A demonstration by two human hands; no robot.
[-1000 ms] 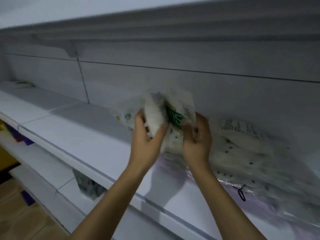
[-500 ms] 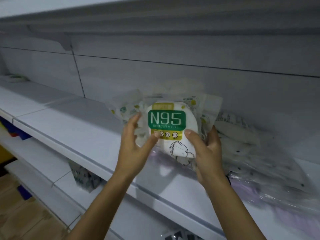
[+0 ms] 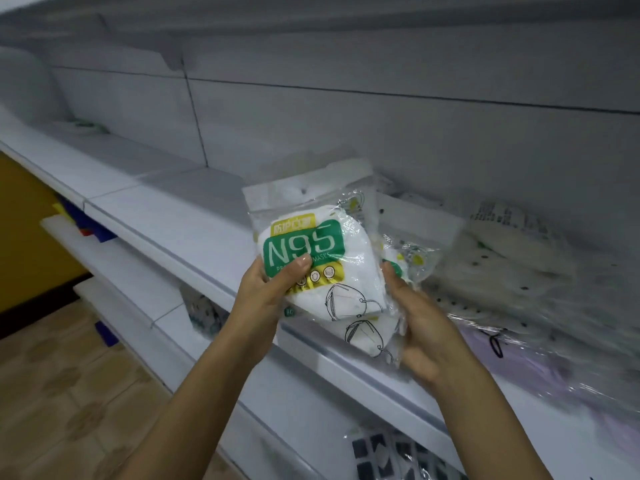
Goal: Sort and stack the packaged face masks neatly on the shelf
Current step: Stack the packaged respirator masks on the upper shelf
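The fingers of the left hand (image 3: 261, 299) are curled round the left side of the front mask pack (image 3: 322, 233). The thumb (image 3: 298, 268) is pressed on the green N95 label, and the other fingers are hidden behind the pack. The fingers of the right hand (image 3: 426, 327) pinch the right side of a second mask pack (image 3: 367, 339). That pack sits right behind the front one and peeks out below it. Only the right thumb shows, as the rest of those fingers are tucked behind. Both packs are between the two hands and stand almost upright, held up over the front edge of the white shelf (image 3: 173, 216). Just to the right of the right fingers, a messy pile of mask packs (image 3: 502, 268) lies on the shelf. Below the right fingers, a dark checked pack (image 3: 391, 452) lies on a lower shelf (image 3: 114, 271). Far to the left of the left fingers, a small pack (image 3: 81, 126) sits at the back of the shelf.
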